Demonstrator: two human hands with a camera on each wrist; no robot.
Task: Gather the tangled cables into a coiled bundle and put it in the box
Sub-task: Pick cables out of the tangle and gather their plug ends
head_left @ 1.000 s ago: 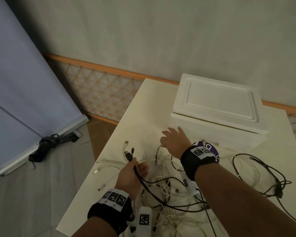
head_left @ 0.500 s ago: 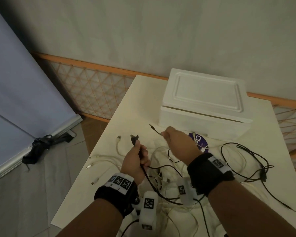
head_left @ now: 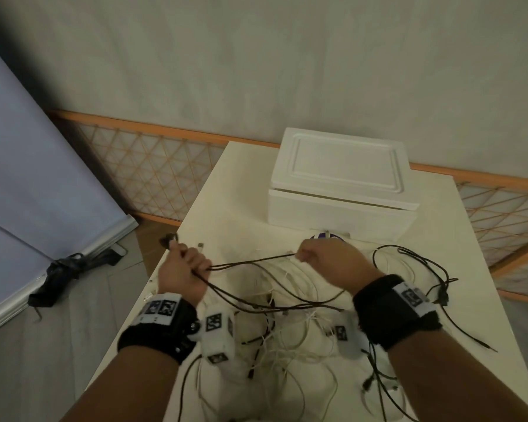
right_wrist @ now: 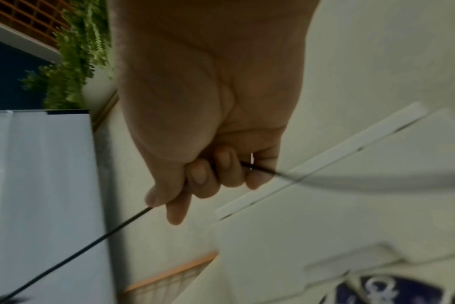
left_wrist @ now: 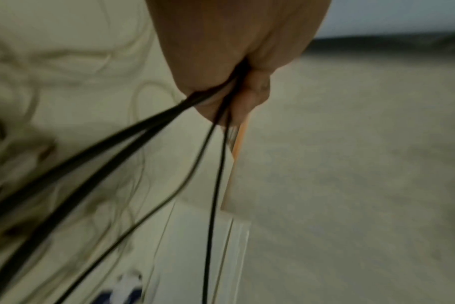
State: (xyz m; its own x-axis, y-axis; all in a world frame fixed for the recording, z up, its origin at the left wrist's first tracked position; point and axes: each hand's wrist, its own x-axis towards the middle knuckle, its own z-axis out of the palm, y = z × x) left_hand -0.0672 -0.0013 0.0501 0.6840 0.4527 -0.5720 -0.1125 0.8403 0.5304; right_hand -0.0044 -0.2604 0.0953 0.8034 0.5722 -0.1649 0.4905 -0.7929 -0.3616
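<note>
A tangle of white and black cables (head_left: 287,318) lies on the cream table (head_left: 226,202) in front of me. My left hand (head_left: 185,263) grips several strands of a black cable (head_left: 250,262), its plug sticking out past my fist over the table's left edge. In the left wrist view those black strands (left_wrist: 169,131) run down from my closed fingers (left_wrist: 247,96). My right hand (head_left: 323,260) pinches the same black cable (right_wrist: 91,242) and holds it taut between both hands. The white foam box (head_left: 342,190) stands behind, its lid on.
Another black cable (head_left: 439,278) loops at the right of the table. A purple round label (head_left: 326,237) lies just before the box. Left of the table, a black bundle (head_left: 64,269) lies on the floor by a grey panel (head_left: 37,178). An orange lattice fence (head_left: 153,172) runs behind.
My right hand reached toward the box, picked up a black cable end and pulled back. My left hand rose and moved left, so the cable now stretches between both hands.
</note>
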